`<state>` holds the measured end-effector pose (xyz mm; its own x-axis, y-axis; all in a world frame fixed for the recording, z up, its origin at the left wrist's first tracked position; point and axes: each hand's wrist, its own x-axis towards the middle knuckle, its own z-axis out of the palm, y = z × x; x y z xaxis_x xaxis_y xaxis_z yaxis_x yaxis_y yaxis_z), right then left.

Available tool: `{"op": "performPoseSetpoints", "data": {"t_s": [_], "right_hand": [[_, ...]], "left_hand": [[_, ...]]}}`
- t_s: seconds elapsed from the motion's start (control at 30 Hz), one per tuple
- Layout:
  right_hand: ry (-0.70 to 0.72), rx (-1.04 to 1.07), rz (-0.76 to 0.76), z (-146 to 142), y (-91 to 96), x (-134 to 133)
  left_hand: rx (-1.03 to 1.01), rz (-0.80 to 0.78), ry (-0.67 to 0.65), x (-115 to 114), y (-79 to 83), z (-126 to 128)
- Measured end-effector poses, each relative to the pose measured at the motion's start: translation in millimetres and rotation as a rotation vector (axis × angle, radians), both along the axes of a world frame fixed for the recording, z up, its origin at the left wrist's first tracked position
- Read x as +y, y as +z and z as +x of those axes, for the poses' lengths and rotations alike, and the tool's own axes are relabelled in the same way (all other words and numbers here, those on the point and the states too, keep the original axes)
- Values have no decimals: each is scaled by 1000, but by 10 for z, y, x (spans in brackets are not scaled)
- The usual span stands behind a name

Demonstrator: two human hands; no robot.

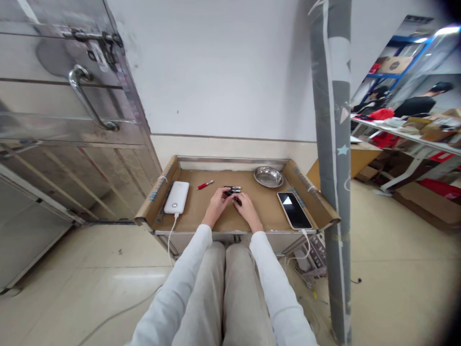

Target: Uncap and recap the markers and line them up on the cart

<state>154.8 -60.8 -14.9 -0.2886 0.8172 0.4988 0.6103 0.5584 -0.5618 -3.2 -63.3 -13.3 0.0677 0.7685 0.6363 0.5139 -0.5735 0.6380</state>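
Black pens (234, 189), left fingers (221, 194) and right fingers (244, 199) clamped on them; blue lettering (154, 193) illegible

The bowl (268, 177) is glossy metal, the cardboard (196, 205) matt.

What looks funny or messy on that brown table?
Only the slim red pen-like stick looks slightly odd: it lies slanted near the left hand, apart from the slim black pen-like sticks. Nothing looks spilled.
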Motion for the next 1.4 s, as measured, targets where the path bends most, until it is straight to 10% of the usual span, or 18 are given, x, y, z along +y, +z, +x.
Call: {"op": "performPoseSetpoints", "data": {"t_s": [1.0, 1.2, 1.4], "right_hand": [[-154, 49, 27, 23, 39, -44], [-301, 54, 62, 45, 17, -37], [-220, 12, 45, 22, 5, -40]], "left_hand": [[-191, 32, 157, -56, 85, -51], [135, -182, -104, -64, 66, -20], [325, -164, 108, -73, 37, -20]]}}
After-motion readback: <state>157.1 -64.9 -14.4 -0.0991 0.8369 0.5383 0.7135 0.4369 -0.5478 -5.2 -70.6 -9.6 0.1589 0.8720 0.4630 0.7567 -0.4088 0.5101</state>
